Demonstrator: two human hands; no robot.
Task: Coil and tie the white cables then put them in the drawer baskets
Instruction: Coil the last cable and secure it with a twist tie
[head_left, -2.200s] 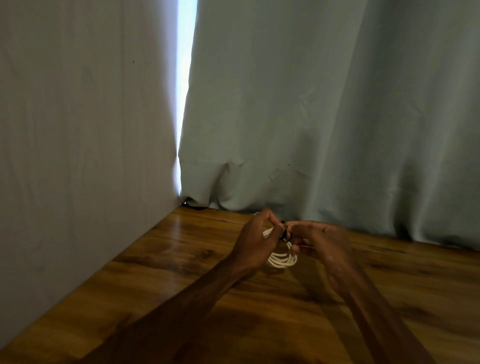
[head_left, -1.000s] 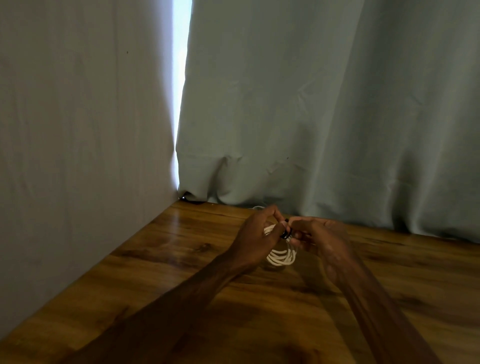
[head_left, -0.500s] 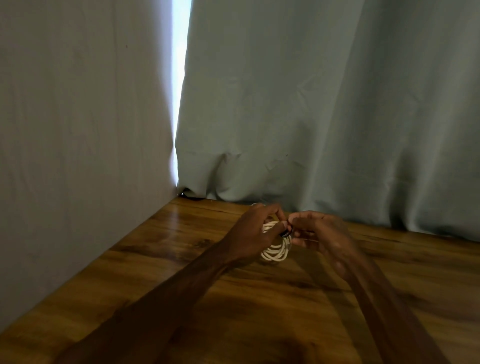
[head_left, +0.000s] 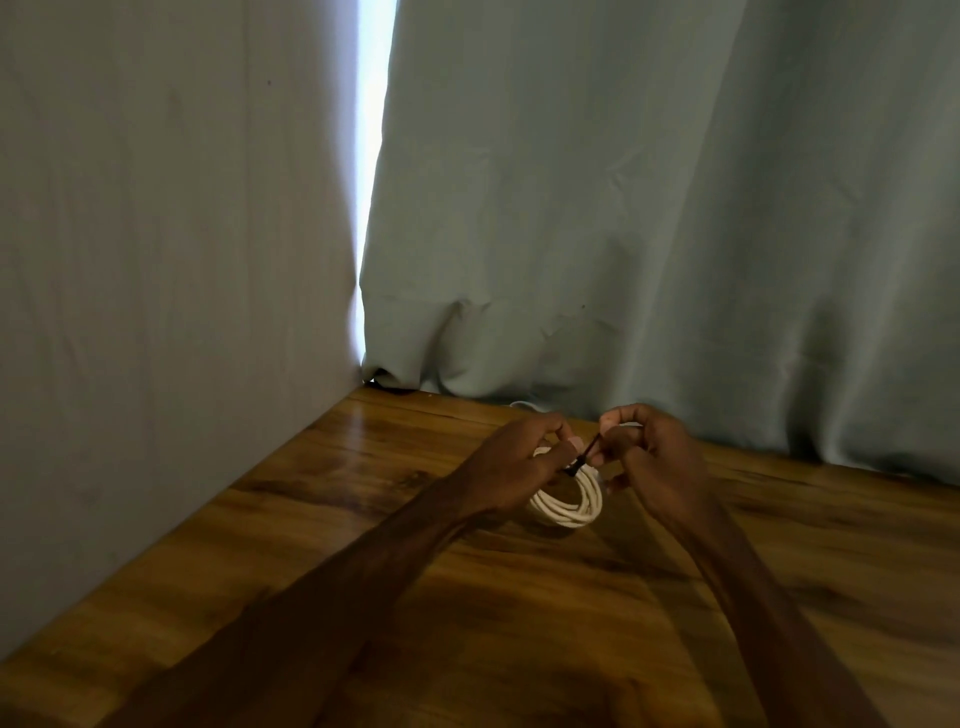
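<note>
A coiled white cable (head_left: 569, 503) hangs just above the wooden table (head_left: 467, 613), near the back. My left hand (head_left: 519, 462) grips the top of the coil, fingers curled round it. A thin black tie (head_left: 586, 453) wraps the coil at the top; my right hand (head_left: 649, 457) pinches its free end and holds it out to the upper right. Another bit of white cable (head_left: 524, 404) shows at the table's far edge under the curtain. No drawer baskets are in view.
A pale curtain (head_left: 649, 208) hangs along the table's back edge. A fabric-covered wall (head_left: 156, 260) closes off the left side. A bright gap (head_left: 371, 156) shows between them.
My right hand has drawn away to the right, pulling the black tie's end out from the coil. The coil hangs a little more open below my left hand.
</note>
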